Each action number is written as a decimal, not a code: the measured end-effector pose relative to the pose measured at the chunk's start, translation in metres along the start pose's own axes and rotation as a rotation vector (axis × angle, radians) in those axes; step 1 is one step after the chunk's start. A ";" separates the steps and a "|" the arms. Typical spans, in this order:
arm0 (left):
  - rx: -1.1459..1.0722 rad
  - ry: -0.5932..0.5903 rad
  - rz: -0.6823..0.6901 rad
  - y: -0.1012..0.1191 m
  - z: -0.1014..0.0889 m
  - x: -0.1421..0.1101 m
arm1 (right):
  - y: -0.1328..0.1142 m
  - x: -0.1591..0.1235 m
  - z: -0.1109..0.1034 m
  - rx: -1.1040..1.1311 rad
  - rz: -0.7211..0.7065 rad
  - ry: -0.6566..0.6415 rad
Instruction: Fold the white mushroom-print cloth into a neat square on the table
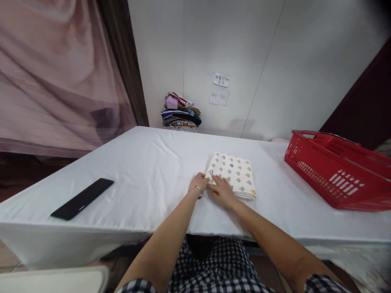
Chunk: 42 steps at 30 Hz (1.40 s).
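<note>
Left hand (199,182) and right hand (222,193) meet at the eight-o'clock corner of a folded, patterned cloth (233,170) on the white table (137,171). Right-hand fingers stretch loosely over its edge; whether the left pinches fabric, I cannot tell. Red basket (317,173) at three o'clock, black flat object (84,198) at nine.

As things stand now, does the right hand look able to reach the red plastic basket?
Probably yes. The right hand is at the near-left corner of the folded white patterned cloth; beyond that low cloth, no object shows between it and the red plastic basket.
</note>
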<state>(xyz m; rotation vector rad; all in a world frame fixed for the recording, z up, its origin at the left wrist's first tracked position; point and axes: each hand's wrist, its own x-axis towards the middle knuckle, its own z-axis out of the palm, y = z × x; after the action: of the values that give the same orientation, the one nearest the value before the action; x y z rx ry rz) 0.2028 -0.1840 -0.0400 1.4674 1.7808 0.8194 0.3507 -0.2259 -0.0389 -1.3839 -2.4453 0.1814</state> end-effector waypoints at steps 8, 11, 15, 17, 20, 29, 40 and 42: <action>0.101 0.137 0.136 -0.005 0.007 -0.014 | 0.020 0.057 -0.023 0.183 0.258 0.116; 0.065 0.138 0.128 -0.006 0.007 -0.015 | 0.021 0.093 -0.024 0.095 0.313 0.108; 0.047 0.133 0.130 -0.007 0.007 -0.014 | 0.025 0.121 -0.010 -0.035 0.334 0.018; 0.041 0.135 0.129 -0.008 0.007 -0.013 | 0.028 0.123 0.001 -0.096 0.319 -0.056; 0.032 0.135 0.133 -0.009 0.008 -0.012 | 0.032 0.118 0.014 -0.159 0.281 -0.073; 0.022 0.115 0.144 -0.013 0.008 -0.007 | 0.034 0.119 -0.002 -0.020 0.287 -0.101; 0.007 0.115 0.150 -0.012 0.007 -0.008 | 0.010 0.025 0.004 -0.170 0.101 0.013; 0.008 0.125 0.150 -0.014 0.007 -0.007 | 0.007 0.025 0.004 -0.170 0.112 0.012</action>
<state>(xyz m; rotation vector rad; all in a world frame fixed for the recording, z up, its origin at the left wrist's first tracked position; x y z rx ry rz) 0.2017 -0.1932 -0.0550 1.6012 1.7814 1.0003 0.3431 -0.2007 -0.0389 -1.5902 -2.4225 -0.0098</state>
